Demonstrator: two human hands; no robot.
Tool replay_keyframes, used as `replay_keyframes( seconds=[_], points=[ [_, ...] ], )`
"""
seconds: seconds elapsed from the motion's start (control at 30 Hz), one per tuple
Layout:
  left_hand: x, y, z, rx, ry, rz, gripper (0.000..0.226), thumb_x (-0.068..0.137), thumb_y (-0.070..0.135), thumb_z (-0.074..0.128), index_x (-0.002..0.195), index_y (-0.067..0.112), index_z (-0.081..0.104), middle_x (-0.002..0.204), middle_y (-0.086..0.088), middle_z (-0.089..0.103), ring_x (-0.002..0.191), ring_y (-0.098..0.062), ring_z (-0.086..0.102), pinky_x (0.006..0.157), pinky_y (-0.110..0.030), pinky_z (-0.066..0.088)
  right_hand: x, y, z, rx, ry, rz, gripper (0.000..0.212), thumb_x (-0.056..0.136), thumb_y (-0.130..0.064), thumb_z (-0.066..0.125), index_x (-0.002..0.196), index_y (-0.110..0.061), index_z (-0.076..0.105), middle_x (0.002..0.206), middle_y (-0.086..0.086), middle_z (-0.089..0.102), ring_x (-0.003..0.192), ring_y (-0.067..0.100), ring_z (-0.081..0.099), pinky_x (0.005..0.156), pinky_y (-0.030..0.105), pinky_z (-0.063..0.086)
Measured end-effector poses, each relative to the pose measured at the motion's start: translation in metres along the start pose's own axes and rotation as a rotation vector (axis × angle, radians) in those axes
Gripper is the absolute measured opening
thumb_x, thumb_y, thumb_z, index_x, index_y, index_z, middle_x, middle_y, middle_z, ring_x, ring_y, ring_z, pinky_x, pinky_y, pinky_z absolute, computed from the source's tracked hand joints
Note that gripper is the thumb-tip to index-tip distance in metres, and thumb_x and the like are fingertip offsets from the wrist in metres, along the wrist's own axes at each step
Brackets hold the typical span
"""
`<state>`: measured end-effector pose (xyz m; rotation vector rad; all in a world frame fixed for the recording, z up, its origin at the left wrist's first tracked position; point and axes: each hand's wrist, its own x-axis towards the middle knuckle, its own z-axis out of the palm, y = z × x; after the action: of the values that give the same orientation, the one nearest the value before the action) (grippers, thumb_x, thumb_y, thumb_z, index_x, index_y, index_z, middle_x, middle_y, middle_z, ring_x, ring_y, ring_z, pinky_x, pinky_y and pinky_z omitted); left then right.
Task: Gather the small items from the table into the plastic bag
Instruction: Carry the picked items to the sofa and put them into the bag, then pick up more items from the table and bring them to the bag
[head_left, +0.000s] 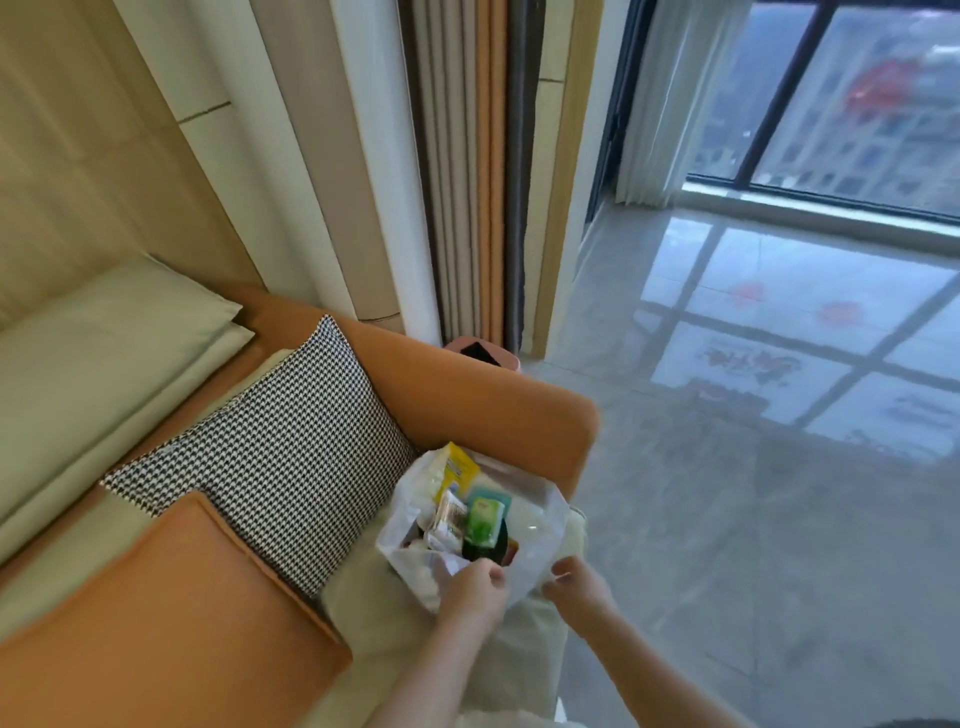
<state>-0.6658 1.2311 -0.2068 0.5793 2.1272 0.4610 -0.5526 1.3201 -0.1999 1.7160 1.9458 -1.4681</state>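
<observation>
Two bare forearms are extended from the bottom edge toward the sofa corner; the left hand (475, 584) is pinched on the near rim of the plastic bag (524, 499), and the right hand (576, 579) is closed on the same rim just beside it, so that the mouth is held open between them; the bag is rested on the pale seat cushion (363, 597) against the orange armrest (467, 384); inside are seen a yellow packet (460, 467), a green packet (480, 522) and a brownish wrapped item (449, 512), all crowded together; a houndstooth pillow (270, 452) and an orange pillow (171, 618) are propped to the left; glossy floor tiles (753, 519) are lit by the window (852, 98).
</observation>
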Motion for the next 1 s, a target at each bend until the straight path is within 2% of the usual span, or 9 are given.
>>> replay_keyframes(
  seconds=[0.1, 0.27, 0.37, 0.53, 0.67, 0.7, 0.8, 0.93, 1.0],
  points=[
    [-0.028, -0.007, 0.012, 0.117, -0.059, 0.1, 0.028, 0.092, 0.027, 0.051, 0.118, 0.02, 0.059, 0.123, -0.001, 0.062, 0.116, -0.018, 0.056, 0.095, -0.025, 0.044, -0.035, 0.027, 0.002, -0.053, 0.039, -0.007, 0.037, 0.089, -0.021, 0.059, 0.124, -0.012, 0.053, 0.121, 0.008, 0.06, 0.107, 0.022, 0.058, 0.084, 0.022, 0.043],
    [-0.067, -0.004, 0.041, 0.305, -0.141, 0.223, 0.027, 0.092, 0.028, 0.049, 0.115, 0.018, 0.061, 0.119, -0.002, 0.064, 0.112, -0.019, 0.059, 0.093, -0.026, 0.046, -0.093, 0.082, -0.004, -0.164, 0.125, 0.019, 0.041, 0.093, -0.024, 0.05, 0.133, -0.014, 0.047, 0.134, 0.004, 0.055, 0.125, 0.019, 0.05, 0.093, 0.02, 0.039],
    [-0.088, 0.005, 0.068, 0.423, -0.186, 0.317, 0.032, 0.086, 0.033, 0.044, 0.102, 0.015, 0.065, 0.106, -0.005, 0.069, 0.102, -0.023, 0.064, 0.085, -0.03, 0.05, -0.125, 0.123, -0.014, -0.159, 0.222, 0.085, 0.042, 0.092, -0.031, 0.049, 0.133, -0.02, 0.047, 0.135, 0.002, 0.054, 0.126, 0.019, 0.049, 0.097, 0.023, 0.039],
    [-0.133, 0.028, 0.13, 0.579, -0.325, 0.489, 0.021, 0.089, 0.028, 0.047, 0.1, 0.02, 0.063, 0.111, -0.004, 0.068, 0.106, -0.02, 0.062, 0.087, -0.027, 0.048, -0.184, 0.197, -0.028, -0.09, 0.371, 0.236, 0.04, 0.091, -0.035, 0.047, 0.129, -0.022, 0.05, 0.132, 0.0, 0.056, 0.124, 0.019, 0.051, 0.099, 0.03, 0.038],
    [-0.175, 0.039, 0.192, 0.714, -0.456, 0.644, 0.016, 0.09, 0.023, 0.05, 0.078, 0.019, 0.06, 0.102, -0.007, 0.069, 0.095, -0.019, 0.065, 0.077, -0.027, 0.05, -0.243, 0.258, -0.032, 0.002, 0.515, 0.351, 0.031, 0.091, -0.032, 0.046, 0.119, -0.02, 0.054, 0.122, -0.001, 0.059, 0.116, 0.019, 0.054, 0.093, 0.033, 0.039],
    [-0.188, 0.04, 0.207, 0.737, -0.491, 0.67, 0.016, 0.09, 0.022, 0.05, 0.079, 0.018, 0.061, 0.101, -0.008, 0.069, 0.093, -0.02, 0.065, 0.077, -0.028, 0.051, -0.259, 0.273, -0.03, 0.02, 0.546, 0.377, 0.03, 0.091, -0.033, 0.047, 0.118, -0.021, 0.055, 0.121, -0.001, 0.06, 0.115, 0.019, 0.055, 0.092, 0.033, 0.04],
    [-0.233, 0.036, 0.249, 0.821, -0.537, 0.797, 0.022, 0.093, 0.018, 0.05, 0.107, 0.011, 0.066, 0.111, -0.008, 0.068, 0.105, -0.022, 0.063, 0.081, -0.026, 0.049, -0.306, 0.317, -0.017, 0.079, 0.629, 0.458, 0.032, 0.092, -0.036, 0.048, 0.12, -0.022, 0.055, 0.12, -0.002, 0.061, 0.113, 0.018, 0.057, 0.095, 0.033, 0.043],
    [-0.294, 0.008, 0.295, 0.915, -0.605, 0.933, 0.017, 0.093, 0.022, 0.052, 0.101, 0.018, 0.066, 0.097, 0.004, 0.061, 0.098, -0.015, 0.062, 0.084, -0.022, 0.048, -0.369, 0.372, 0.012, 0.154, 0.709, 0.572, 0.029, 0.093, -0.036, 0.047, 0.118, -0.022, 0.056, 0.117, -0.002, 0.062, 0.11, 0.019, 0.059, 0.094, 0.032, 0.043],
    [-0.325, -0.01, 0.314, 0.963, -0.63, 0.982, 0.019, 0.091, 0.026, 0.052, 0.1, 0.02, 0.067, 0.1, 0.004, 0.065, 0.094, -0.014, 0.062, 0.083, -0.023, 0.048, -0.399, 0.397, 0.029, 0.177, 0.707, 0.627, 0.029, 0.094, -0.035, 0.045, 0.118, -0.021, 0.055, 0.117, 0.0, 0.062, 0.111, 0.02, 0.059, 0.094, 0.032, 0.043]
  ],
)
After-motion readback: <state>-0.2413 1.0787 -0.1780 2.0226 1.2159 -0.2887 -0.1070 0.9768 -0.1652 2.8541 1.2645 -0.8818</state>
